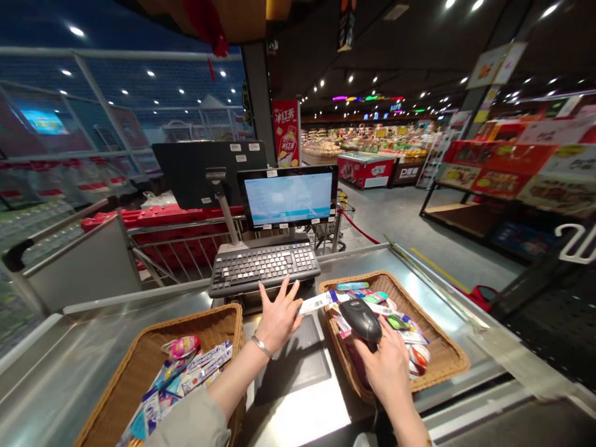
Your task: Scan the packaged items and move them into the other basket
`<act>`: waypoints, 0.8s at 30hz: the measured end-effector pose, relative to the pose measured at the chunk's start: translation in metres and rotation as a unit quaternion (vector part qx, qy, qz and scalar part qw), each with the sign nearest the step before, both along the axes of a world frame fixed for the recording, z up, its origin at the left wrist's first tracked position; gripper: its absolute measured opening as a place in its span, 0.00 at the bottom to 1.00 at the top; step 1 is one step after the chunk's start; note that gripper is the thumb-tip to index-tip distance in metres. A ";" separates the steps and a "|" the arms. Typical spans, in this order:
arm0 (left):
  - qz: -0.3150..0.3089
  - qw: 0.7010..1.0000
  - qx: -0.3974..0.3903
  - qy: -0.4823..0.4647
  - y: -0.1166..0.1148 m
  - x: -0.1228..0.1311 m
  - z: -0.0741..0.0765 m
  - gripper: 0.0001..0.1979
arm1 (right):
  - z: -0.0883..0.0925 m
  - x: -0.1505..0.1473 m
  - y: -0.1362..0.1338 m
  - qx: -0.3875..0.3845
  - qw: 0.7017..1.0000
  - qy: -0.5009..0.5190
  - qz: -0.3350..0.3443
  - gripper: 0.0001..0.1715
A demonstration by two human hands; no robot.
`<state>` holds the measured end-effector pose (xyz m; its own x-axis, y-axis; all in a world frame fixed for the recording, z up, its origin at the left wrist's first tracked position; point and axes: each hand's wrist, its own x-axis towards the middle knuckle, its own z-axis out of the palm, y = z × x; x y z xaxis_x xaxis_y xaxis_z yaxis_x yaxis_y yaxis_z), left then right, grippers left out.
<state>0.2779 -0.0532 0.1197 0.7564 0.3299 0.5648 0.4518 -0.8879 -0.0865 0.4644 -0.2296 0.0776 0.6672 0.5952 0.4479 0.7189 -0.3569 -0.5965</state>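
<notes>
My right hand (388, 360) is wrapped around a black barcode scanner (359, 320), its head above the right wicker basket (440, 354). My left hand (278, 316), a silver bangle at its wrist, is over the counter just in front of the keyboard. It grips one end of a long, narrow white packet (319, 302) with a barcode and a blue tip, its other fingers fanned out. The packet's far end reaches over the right basket's edge beside the scanner. Colourful small packets (412, 338) lie in that basket, partly hidden by my right hand.
A left wicker basket (135, 354) holds more packets (205, 366) and a pink wrapped item (182, 347). A black keyboard (265, 266) and a lit monitor (291, 200) stand behind the metal counter (298, 403). Metal railings are at left; stacked boxes (507, 161) are at right.
</notes>
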 end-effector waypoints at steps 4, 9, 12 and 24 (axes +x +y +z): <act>-0.025 1.000 -0.005 0.004 0.002 0.024 -0.002 0.09 | -0.001 0.017 -0.009 -0.003 0.999 -0.003 -0.034 0.30; -0.050 0.999 -0.014 0.005 0.002 0.056 -0.006 0.07 | 0.001 0.036 -0.019 -0.008 0.998 0.003 -0.064 0.32; -0.058 0.998 -0.024 0.010 0.000 0.075 -0.011 0.08 | 0.002 0.046 -0.025 -0.011 0.997 0.007 -0.082 0.33; -0.077 0.995 -0.055 0.028 0.000 0.152 -0.040 0.08 | -0.005 0.089 -0.040 -0.015 0.990 0.016 -0.136 0.37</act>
